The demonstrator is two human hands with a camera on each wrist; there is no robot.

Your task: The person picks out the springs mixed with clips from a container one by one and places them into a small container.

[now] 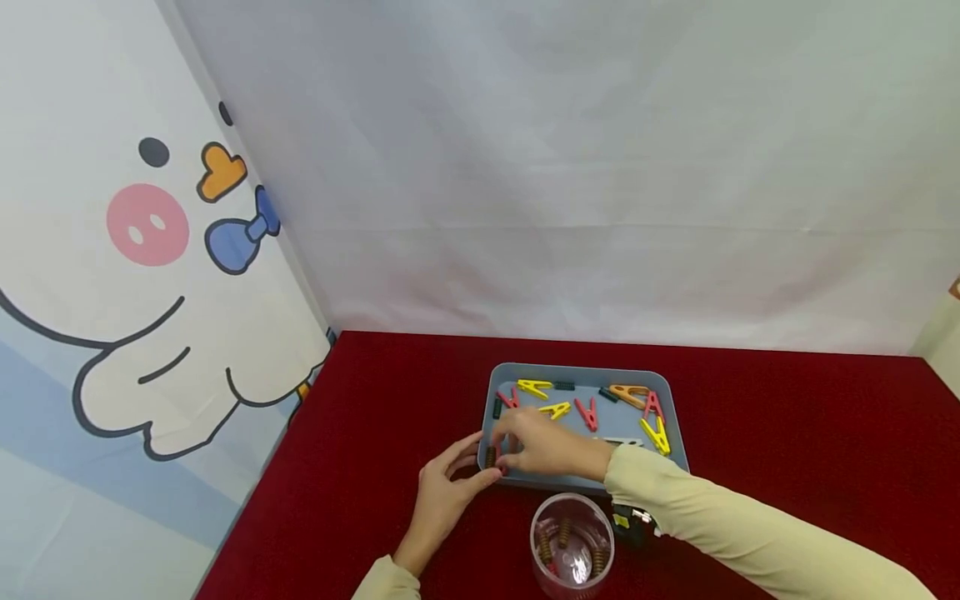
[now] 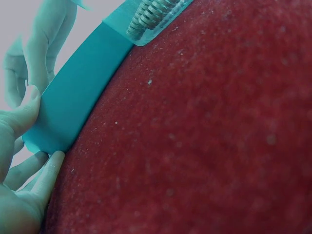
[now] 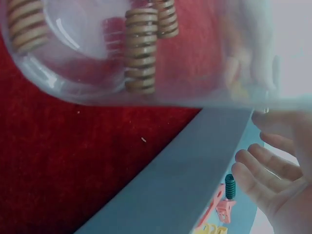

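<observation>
white cloth backdrop (image 1: 615,167) behind; below it, a counter (image 1: 352,467) under deep red fabric. on that, a shallow blue-grey rectangular tray (image 1: 510,368), long side facing the person. left hand (image 1: 442,496) grips the tray's near left corner, thumb at the near wall, fingers round the side. right hand (image 1: 543,446) reaches across from the right, fingers bent down inside that same corner; cannot tell whether they pinch anything. clear plastic round cup (image 1: 572,505) stands on the counter, near side of the tray, several brown coiled springs (image 3: 141,51) inside. in the tray, scattered v-shaped plastic clips: yellow (image 1: 657,437), red (image 1: 590,413), orange (image 1: 628,395); also small dark coiled springs (image 1: 564,386). key item: one brown coiled spring (image 1: 491,457) in the near left corner, just beside the right fingertips, long axis running roughly toward the person. right hand looks nearer; left is outside the wall.
</observation>
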